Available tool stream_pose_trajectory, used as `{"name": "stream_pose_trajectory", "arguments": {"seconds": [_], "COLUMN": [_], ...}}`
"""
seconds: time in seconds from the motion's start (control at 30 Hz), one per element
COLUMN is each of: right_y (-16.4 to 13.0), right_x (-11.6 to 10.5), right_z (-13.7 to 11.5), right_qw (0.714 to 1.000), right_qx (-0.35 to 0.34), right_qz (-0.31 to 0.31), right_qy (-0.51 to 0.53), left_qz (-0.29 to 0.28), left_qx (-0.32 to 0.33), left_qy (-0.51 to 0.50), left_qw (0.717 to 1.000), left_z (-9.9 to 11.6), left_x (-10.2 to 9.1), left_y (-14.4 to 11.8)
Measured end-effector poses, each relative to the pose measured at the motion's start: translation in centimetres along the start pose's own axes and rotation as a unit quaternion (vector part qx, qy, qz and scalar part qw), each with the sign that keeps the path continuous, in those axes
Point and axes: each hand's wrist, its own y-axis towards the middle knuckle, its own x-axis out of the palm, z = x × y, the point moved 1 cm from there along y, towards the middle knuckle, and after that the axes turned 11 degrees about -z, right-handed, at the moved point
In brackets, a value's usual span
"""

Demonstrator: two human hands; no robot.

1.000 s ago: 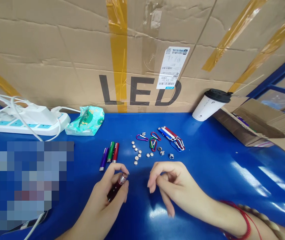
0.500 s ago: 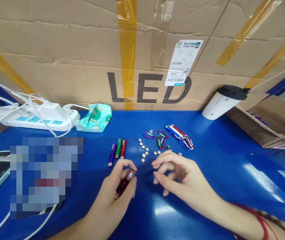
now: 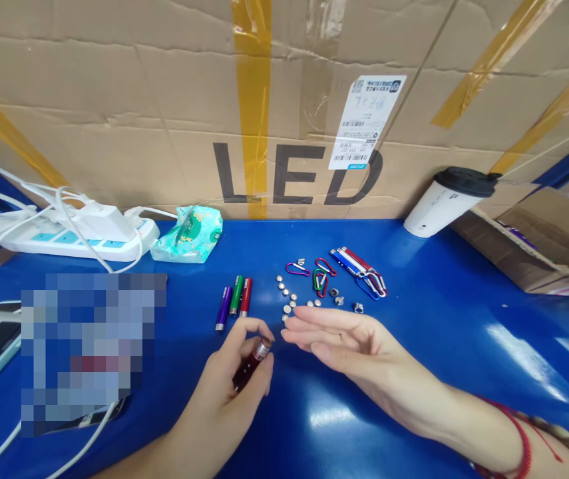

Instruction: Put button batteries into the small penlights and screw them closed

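My left hand [image 3: 219, 399] is wrapped round a dark red mini flashlight [image 3: 250, 366], its silver end pointing up and away between thumb and forefinger. My right hand [image 3: 359, 342] is empty, its fingers stretched out together towards the left hand but apart from it. Just beyond the right fingertips lie several silver button cells [image 3: 287, 309]. Purple [image 3: 223, 307], green [image 3: 236, 295] and red [image 3: 246, 297] flashlight tubes lie side by side beyond the left hand. Small silver end caps [image 3: 339, 301] lie behind the right hand.
Small carabiners [image 3: 325, 267] and flashlights with clips [image 3: 351, 261] lie farther back. A tissue pack [image 3: 189, 236], power strip [image 3: 84, 243] and cables stand at left. A lidded cup [image 3: 438, 206] leans at right beside an open carton [image 3: 514, 266]. A large cardboard box [image 3: 164, 100] closes off the back.
My right hand has moved left and its curled fingers have straightened, uncovering the silver end caps behind it. The left hand keeps hold of the flashlight in the same place.
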Motion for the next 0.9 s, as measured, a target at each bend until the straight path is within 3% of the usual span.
{"name": "stream_pose_trajectory", "arguments": {"seconds": [0.4, 0.7, 0.9], "right_y": [0.06, 0.01, 0.04], "right_x": [-0.03, -0.18, -0.38], "right_z": [-0.02, 0.23, 0.39], "right_qw": [1.000, 0.994, 0.997], "right_qx": [0.019, 0.012, 0.031], "right_qz": [0.019, 0.045, 0.062], "right_qy": [0.002, -0.099, -0.047], "left_qz": [-0.009, -0.012, -0.008], "left_qx": [-0.013, -0.022, -0.024], "left_qy": [-0.011, -0.017, -0.019], "left_qw": [1.000, 1.000, 1.000], "left_z": [0.15, 0.10, 0.05], "left_x": [-0.01, 0.05, 0.07], "left_y": [0.04, -0.03, 0.00]}}
